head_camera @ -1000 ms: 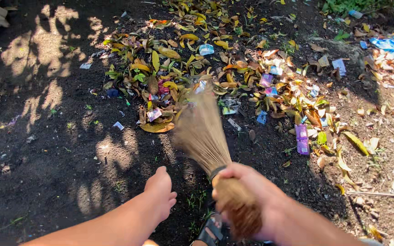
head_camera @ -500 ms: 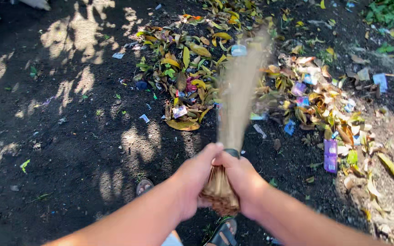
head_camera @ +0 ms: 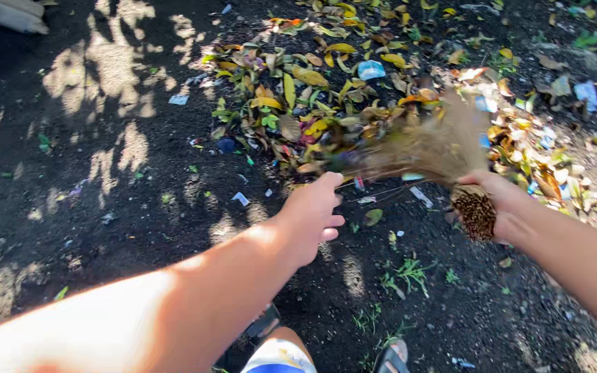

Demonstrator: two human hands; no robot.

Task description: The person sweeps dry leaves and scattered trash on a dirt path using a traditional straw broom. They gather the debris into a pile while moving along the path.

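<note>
The right hand [head_camera: 502,207] is wrapped tight around the bound butt end of a stick broom [head_camera: 443,155], fingers curled shut on the bundle. The broom's bristles fan out up and to the left of that hand, blurred, with their tips over the near edge of the leaf pile [head_camera: 354,90]. The left hand [head_camera: 312,217] hangs free just left of the broom, fingers loosely curled and together, gripping nothing, its fingertips close to a few stray bristles. The leaf pile of yellow and brown leaves mixed with paper and plastic scraps lies beyond the broom on dark soil [head_camera: 105,228]. A pale blue wrapper [head_camera: 371,69] sits in the pile above the broom. Below the broom, near the bottom edge, a sandalled foot [head_camera: 392,359] shows
</note>
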